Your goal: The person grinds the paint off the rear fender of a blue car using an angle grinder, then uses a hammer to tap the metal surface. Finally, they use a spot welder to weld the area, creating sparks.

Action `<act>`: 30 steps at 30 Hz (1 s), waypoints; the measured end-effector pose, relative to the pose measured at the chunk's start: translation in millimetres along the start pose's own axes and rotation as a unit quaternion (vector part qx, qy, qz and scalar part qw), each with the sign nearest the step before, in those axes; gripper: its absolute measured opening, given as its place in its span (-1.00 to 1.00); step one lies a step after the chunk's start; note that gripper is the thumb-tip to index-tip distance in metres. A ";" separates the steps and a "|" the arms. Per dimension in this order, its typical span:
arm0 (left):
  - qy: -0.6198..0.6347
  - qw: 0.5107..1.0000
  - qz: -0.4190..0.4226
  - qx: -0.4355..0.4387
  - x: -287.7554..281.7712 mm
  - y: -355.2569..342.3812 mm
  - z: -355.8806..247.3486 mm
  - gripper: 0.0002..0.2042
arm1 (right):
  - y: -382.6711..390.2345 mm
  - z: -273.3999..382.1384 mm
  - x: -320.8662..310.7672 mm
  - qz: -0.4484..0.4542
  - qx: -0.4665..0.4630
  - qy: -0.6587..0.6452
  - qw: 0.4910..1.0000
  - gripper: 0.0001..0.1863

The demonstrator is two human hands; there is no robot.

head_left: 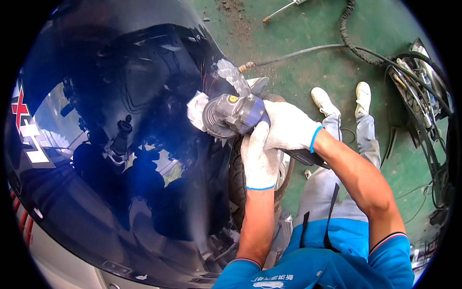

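An angle grinder (250, 115) with a grey head and a blue-and-black body is held against the edge of a glossy dark blue car panel (144, 62). My right hand (288, 126), in a white knit glove with blue trim, wraps over the grinder's body. Below it my left hand (260, 156), gloved alike, is closed on the grinder from the near side. The disc is mostly hidden under the grinder head. Whitish sanded patches (232, 76) show along the panel edge on both sides of the head. Thin reddish streaks, like sparks, lie just beyond it.
A tyre (237, 178) sits under the panel beside my left forearm. An air hose (298, 50) with a brass fitting crosses the green floor (288, 67). Cables and a rack of tools (418, 82) stand at right. A screwdriver-like tool (281, 10) lies at the top.
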State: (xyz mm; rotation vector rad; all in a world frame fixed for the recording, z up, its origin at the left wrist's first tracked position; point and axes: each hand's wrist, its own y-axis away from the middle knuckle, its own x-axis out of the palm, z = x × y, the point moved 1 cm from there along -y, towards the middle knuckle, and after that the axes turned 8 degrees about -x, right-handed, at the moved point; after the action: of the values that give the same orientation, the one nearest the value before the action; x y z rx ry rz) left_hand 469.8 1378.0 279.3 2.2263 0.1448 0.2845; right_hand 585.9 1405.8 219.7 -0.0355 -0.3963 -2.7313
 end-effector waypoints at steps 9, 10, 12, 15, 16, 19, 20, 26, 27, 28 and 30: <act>-0.068 0.997 -0.035 0.030 6.2 -6.0 -28.9 -0.50 | -23.8 4.8 -0.1 -0.001 -0.043 -0.044 0.998 -0.33; -0.065 0.997 -0.041 0.025 4.0 -13.0 -38.0 -0.52 | -34.6 11.3 -4.8 0.026 -0.015 -0.077 0.997 -0.41; -0.068 0.997 -0.031 0.016 6.1 -28.6 -38.7 -0.57 | -37.4 6.7 -8.7 0.024 0.029 -0.133 0.990 -0.55; -0.045 0.992 -0.051 -0.107 1.1 -35.4 -1.1 -0.60 | -10.3 -25.5 -14.3 0.014 0.135 -0.122 0.983 -0.56; -0.039 0.990 -0.050 -0.125 -0.3 -30.9 17.3 -0.59 | 5.8 -34.6 -15.6 0.019 0.143 -0.107 0.984 -0.54; -0.043 0.983 -0.032 -0.176 -1.8 -12.1 71.9 -0.52 | 60.5 -62.0 -14.3 0.002 0.160 -0.170 0.972 -0.45; -0.046 0.985 -0.007 -0.167 1.1 -7.1 84.0 -0.47 | 74.9 -74.2 -9.6 -0.017 0.171 -0.193 0.966 -0.47; -0.086 0.973 -0.016 -0.213 -5.2 -5.3 114.4 -0.46 | 108.3 -99.8 1.4 -0.101 0.205 -0.242 0.943 -0.43; -0.087 0.973 -0.012 -0.215 -5.0 -6.9 113.9 -0.45 | 108.1 -102.9 3.8 -0.111 0.201 -0.251 0.940 -0.41; -0.088 0.972 -0.009 -0.216 -4.6 -9.0 111.8 -0.44 | 105.9 -105.9 6.0 -0.115 0.201 -0.255 0.939 -0.38; -0.087 0.972 -0.015 -0.216 -3.4 -13.8 108.2 -0.42 | 100.8 -105.7 4.8 -0.122 0.178 -0.258 0.942 -0.37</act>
State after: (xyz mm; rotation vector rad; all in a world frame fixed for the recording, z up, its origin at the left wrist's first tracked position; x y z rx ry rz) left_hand 493.9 1303.9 202.9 1.8036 0.0171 0.0900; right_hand 622.0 1285.0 145.8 -0.6532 -1.1020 -2.8120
